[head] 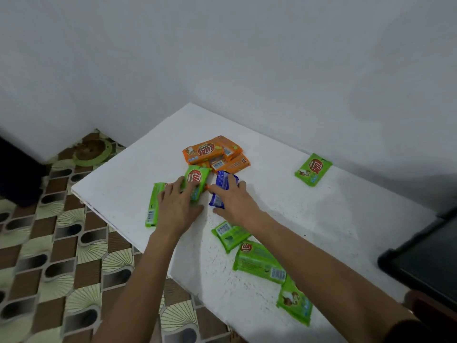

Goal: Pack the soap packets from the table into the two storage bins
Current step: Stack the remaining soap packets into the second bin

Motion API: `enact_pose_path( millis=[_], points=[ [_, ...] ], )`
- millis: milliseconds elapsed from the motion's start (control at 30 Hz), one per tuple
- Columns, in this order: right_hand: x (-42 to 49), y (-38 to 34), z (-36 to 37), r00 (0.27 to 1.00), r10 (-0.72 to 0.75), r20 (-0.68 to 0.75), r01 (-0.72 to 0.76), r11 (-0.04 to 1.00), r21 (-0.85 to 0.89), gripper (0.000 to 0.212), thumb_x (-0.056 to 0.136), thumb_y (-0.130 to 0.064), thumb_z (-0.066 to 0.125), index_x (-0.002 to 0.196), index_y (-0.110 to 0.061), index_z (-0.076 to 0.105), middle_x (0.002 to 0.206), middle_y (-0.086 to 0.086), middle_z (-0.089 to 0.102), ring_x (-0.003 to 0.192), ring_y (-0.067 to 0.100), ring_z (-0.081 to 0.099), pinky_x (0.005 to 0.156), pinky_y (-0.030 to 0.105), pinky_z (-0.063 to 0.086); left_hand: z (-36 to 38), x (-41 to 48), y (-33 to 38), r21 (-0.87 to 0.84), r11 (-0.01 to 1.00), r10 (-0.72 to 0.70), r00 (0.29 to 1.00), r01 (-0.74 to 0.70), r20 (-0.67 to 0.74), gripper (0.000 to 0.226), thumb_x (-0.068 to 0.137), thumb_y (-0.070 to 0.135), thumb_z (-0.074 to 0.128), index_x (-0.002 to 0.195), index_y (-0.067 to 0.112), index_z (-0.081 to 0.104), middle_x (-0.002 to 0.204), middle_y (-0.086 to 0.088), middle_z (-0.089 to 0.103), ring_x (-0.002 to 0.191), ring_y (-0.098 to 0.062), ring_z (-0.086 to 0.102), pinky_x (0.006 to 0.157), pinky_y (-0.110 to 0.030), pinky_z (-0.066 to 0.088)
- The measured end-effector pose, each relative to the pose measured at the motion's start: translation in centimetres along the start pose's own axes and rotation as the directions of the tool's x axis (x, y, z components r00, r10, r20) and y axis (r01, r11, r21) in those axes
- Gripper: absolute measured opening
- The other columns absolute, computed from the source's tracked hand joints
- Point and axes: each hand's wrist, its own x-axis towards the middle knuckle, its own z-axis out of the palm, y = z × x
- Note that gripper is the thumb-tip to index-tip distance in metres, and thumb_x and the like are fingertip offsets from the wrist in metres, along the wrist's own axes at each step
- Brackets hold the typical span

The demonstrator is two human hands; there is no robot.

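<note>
1. Two hands are down among the soap packets. The right hand point(237, 204) has its fingers curled over the blue packet point(222, 188) with the thumb at its near edge. It looks to be grasping it, and the packet lies on the table point(118, 177).
2. Just left of the blue packet, the left hand point(176, 209) lies with fairly straight fingers across a green packet point(195, 179), resting on it rather than closed round it. A second green packet point(152, 209) lies further left.
3. Just behind the blue packet sits a heap of orange packets point(214, 154).
4. On the near side of the blue packet, three green packets point(259, 261) trail along the right forearm. Well to its right, a lone green packet point(313, 169) lies close to the wall point(247, 58).
5. I'd judge the packing barely begun, since every packet I can see lies on the table. A dark container point(425, 256) far right of the blue packet may be one bin. Its inside is too dark to read, and I see no second bin.
6. The table is white and speckled, the walls are plain white, and the floor point(49, 243) is brown-and-cream patterned.
</note>
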Motion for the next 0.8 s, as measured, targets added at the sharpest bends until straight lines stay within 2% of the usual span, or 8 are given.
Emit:
enact_pose_path(
  millis=[133, 267, 300, 367, 467, 567, 700, 800],
  points=[
    [-0.9, 0.8, -0.6, 0.996, 0.006, -0.084, 0.006, 0.991, 0.137, 0.043, 0.090, -0.006, 0.053, 0.126, -0.025, 0.040, 0.133, 0.014, 0.040, 0.100, 0.036, 0.044, 0.074, 0.040, 0.044, -0.1, 0.3, 0.5, 0.079, 0.997, -0.020, 1.000, 0.019, 0.008, 0.057, 0.080, 0.025, 0.070, 0.133, 0.028, 0.050, 0.139, -0.012, 0.048, 0.119, -0.037, 0.045, 0.096, -0.051, 0.034],
    [-2.4, 2.8, -2.6, 0.980, 0.062, -0.189, 0.002, 0.948, 0.319, 0.038, 0.092, -0.001, 0.045, 0.126, -0.018, 0.047, 0.098, 0.011, 0.054, 0.078, 0.030, 0.051, 0.059, 0.032, 0.034, -0.2, 0.4, 1.2, 0.138, 0.990, -0.015, 1.000, 0.015, -0.001, 0.056, 0.078, 0.020, 0.068, 0.131, 0.028, 0.054, 0.128, -0.017, 0.055, 0.108, -0.041, 0.050, 0.090, -0.051, 0.037],
    [-2.9, 3.4, -3.2, 0.972, 0.079, -0.221, 0.003, 0.938, 0.347, 0.035, 0.094, -0.003, 0.045, 0.126, -0.018, 0.049, 0.097, 0.013, 0.058, 0.078, 0.030, 0.053, 0.059, 0.032, 0.035, -0.2, 0.3, 1.4, 0.150, 0.989, -0.011, 1.000, 0.012, -0.008, 0.056, 0.077, 0.020, 0.068, 0.131, 0.028, 0.054, 0.125, -0.018, 0.056, 0.105, -0.042, 0.051, 0.089, -0.051, 0.038],
    [-4.2, 4.3, -4.5, 0.958, 0.122, -0.258, 0.000, 0.904, 0.428, 0.030, 0.096, -0.007, 0.045, 0.124, -0.019, 0.052, 0.107, 0.016, 0.063, 0.083, 0.029, 0.060, 0.061, 0.032, 0.046, -0.1, -0.1, 1.9, 0.165, 0.986, 0.000, 0.999, 0.006, -0.038, 0.057, 0.077, 0.019, 0.067, 0.131, 0.028, 0.054, 0.119, -0.019, 0.058, 0.100, -0.042, 0.053, 0.085, -0.050, 0.040],
    [-6.6, 5.4, -5.9, 0.948, 0.209, -0.242, -0.025, 0.803, 0.595, 0.023, 0.099, -0.011, 0.045, 0.117, -0.024, 0.054, 0.114, 0.013, 0.062, 0.088, 0.027, 0.067, 0.065, 0.037, 0.060, -0.3, -0.5, 2.9, 0.143, 0.990, 0.014, 0.996, -0.002, -0.085, 0.054, 0.080, 0.015, 0.063, 0.132, 0.027, 0.052, 0.111, -0.017, 0.060, 0.095, -0.040, 0.054, 0.079, -0.048, 0.041],
    [-9.3, 6.2, -6.9, 0.929, 0.268, -0.257, -0.007, 0.706, 0.708, 0.018, 0.100, -0.013, 0.048, 0.112, -0.022, 0.058, 0.116, 0.010, 0.061, 0.097, 0.025, 0.067, 0.068, 0.041, 0.062, -0.5, -0.4, 3.5, 0.068, 0.997, 0.053, 0.989, -0.044, -0.135, 0.051, 0.085, 0.006, 0.052, 0.134, 0.021, 0.050, 0.108, -0.019, 0.062, 0.091, -0.041, 0.056, 0.075, -0.046, 0.045],
    [-13.2, 7.1, -8.2, 0.894, 0.348, -0.283, 0.018, 0.603, 0.797, 0.017, 0.100, -0.015, 0.052, 0.114, -0.019, 0.061, 0.120, 0.004, 0.057, 0.103, 0.019, 0.065, 0.066, 0.031, 0.062, -1.7, -0.5, 5.0, -0.124, 0.992, -0.015, 0.984, -0.007, -0.179, 0.041, 0.092, 0.004, 0.041, 0.131, 0.016, 0.048, 0.094, -0.023, 0.060, 0.076, -0.041, 0.058, 0.057, -0.039, 0.041],
    [-16.4, 7.8, -9.0, 0.879, 0.385, -0.280, 0.032, 0.539, 0.841, 0.017, 0.098, -0.016, 0.055, 0.111, -0.024, 0.063, 0.124, 0.004, 0.057, 0.106, 0.022, 0.065, 0.067, 0.033, 0.062, -2.5, -0.9, 6.9, -0.202, 0.978, -0.004, 0.976, -0.041, -0.218, 0.035, 0.093, 0.012, 0.036, 0.121, 0.009, 0.055, 0.087, -0.024, 0.062, 0.074, -0.041, 0.059, 0.058, -0.041, 0.043]
  ],
)
